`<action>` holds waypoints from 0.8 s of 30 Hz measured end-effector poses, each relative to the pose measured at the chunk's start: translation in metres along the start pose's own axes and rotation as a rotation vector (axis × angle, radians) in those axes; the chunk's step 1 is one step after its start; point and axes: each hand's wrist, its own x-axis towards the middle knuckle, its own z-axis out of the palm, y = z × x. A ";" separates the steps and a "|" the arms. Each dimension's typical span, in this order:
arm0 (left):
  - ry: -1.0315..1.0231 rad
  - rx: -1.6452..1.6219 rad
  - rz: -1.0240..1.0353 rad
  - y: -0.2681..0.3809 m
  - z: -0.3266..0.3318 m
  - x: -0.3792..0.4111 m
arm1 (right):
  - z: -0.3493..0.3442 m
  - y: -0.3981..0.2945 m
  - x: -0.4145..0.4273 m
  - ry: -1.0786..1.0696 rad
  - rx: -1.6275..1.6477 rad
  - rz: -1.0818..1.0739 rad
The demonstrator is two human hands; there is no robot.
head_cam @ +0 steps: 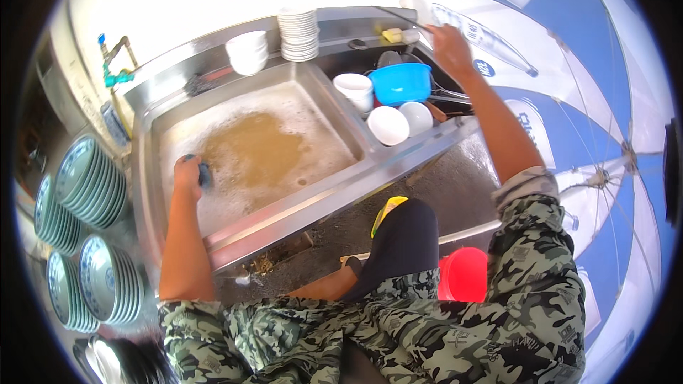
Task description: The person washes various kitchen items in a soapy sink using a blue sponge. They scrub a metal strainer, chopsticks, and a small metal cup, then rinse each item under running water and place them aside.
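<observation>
My left hand point(188, 175) is closed on a blue-grey scrubbing pad point(204, 173) over the left side of a metal sink basin point(256, 229), just above soapy brownish water point(256, 144). At the upper right, my right hand point(451, 50) grips a thin dark rod-like utensil point(397, 14), whose far end points left over the back of the sink; its kind cannot be told. Below and left of that hand, the right basin holds a blue plastic basin point(401, 84), white bowls point(388, 125) and metal utensils with long handles point(448, 95).
White bowls point(247, 53) and a stack of small white dishes point(299, 34) stand on the back ledge. Stacked patterned bowls point(90, 181) are at the left, near a tap point(118, 78). A red bucket point(464, 274) stands by my knee; a large umbrella point(587, 117) lies right.
</observation>
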 end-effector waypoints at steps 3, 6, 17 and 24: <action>0.016 0.246 0.129 -0.007 0.008 0.003 | -0.048 0.114 -0.039 -0.316 -0.187 0.197; 0.020 0.392 0.173 -0.001 0.010 -0.013 | -0.068 0.135 -0.075 -0.705 -0.245 0.352; -0.194 0.916 0.462 -0.007 0.010 -0.012 | 0.019 0.047 -0.077 -0.415 -0.047 0.103; 0.042 1.011 0.515 0.009 0.006 -0.027 | 0.044 -0.234 -0.022 -0.245 0.706 -0.462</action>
